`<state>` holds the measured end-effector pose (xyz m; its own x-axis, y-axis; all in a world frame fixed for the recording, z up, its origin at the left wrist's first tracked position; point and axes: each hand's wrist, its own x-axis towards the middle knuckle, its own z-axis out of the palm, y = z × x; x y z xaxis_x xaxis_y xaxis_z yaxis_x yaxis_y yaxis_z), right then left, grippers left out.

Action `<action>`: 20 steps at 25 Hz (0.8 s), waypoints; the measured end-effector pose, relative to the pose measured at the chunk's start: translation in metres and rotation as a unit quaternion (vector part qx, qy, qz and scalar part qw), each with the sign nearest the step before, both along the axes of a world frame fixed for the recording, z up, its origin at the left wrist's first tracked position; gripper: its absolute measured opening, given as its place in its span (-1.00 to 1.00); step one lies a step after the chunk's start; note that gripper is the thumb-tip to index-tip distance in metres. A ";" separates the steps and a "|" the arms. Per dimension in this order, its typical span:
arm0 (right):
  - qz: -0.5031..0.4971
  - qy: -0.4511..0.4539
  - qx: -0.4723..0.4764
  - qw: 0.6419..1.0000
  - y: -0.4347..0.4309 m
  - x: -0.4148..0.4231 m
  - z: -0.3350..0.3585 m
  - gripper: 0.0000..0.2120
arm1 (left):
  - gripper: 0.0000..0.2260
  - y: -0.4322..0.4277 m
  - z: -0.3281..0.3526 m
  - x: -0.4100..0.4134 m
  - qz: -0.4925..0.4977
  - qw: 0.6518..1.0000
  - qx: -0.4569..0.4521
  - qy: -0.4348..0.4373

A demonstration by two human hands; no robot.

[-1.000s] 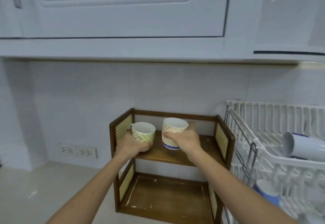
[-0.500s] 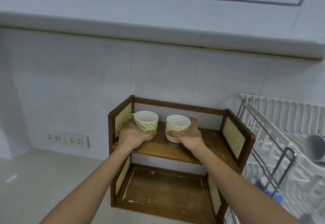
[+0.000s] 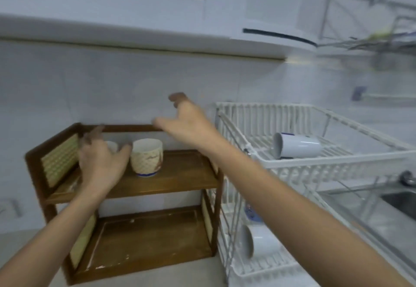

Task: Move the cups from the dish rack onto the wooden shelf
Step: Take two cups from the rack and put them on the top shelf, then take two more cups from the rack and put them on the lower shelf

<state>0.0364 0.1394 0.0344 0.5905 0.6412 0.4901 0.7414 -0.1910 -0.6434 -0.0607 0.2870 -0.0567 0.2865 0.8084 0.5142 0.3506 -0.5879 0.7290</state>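
Note:
A patterned cream cup (image 3: 147, 160) with a blue foot stands upright on the top board of the wooden shelf (image 3: 180, 176). A second cup (image 3: 111, 146) stands to its left, mostly hidden behind my left hand (image 3: 100, 162), which is open and just in front of it. My right hand (image 3: 189, 122) is open and raised above the shelf's right end, holding nothing. In the white dish rack (image 3: 326, 162) a white cup (image 3: 297, 148) lies on its side on the upper tier. Another white cup (image 3: 256, 242) lies on the lower tier, with a blue-marked cup (image 3: 251, 213) behind it.
The shelf's lower board (image 3: 146, 239) is bare wood. A steel sink (image 3: 403, 201) sits at the right. White wall cabinets (image 3: 112, 5) hang overhead and a wall socket (image 3: 11, 206) is at the left.
Both hands have let go of the cups, which now stand on the top board. My right hand has lifted up and to the right. The view has swung right toward the rack.

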 end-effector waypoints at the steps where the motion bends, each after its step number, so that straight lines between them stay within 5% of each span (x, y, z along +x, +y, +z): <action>1: -0.006 -0.022 0.007 1.000 -0.023 0.002 0.017 -0.41 | -0.44 -0.021 0.010 0.004 -0.040 0.999 0.021 -0.019; 7: -0.073 -0.050 -0.054 0.995 -0.163 0.069 0.060 -0.76 | -0.76 -0.135 0.041 0.028 -0.258 0.961 0.081 -0.064; 11: -0.133 -0.062 -0.235 0.961 -0.207 0.129 0.034 -0.54 | -0.81 -0.197 0.044 0.052 -0.322 0.938 0.132 -0.005; 15: -0.122 -0.057 -0.370 0.919 -0.219 0.170 0.008 -0.19 | -0.59 -0.247 0.023 0.067 -0.242 0.928 0.274 0.074; 20: -0.075 -0.132 -0.410 0.899 -0.211 0.185 -0.016 -0.25 | -0.48 -0.270 -0.002 0.073 -0.146 0.917 0.345 0.140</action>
<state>0.2213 -0.0720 0.0181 0.6333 0.7735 0.0237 0.7736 -0.6320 -0.0455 0.0123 0.0169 -0.0589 0.6379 0.1870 0.7471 0.2224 -0.9735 0.0538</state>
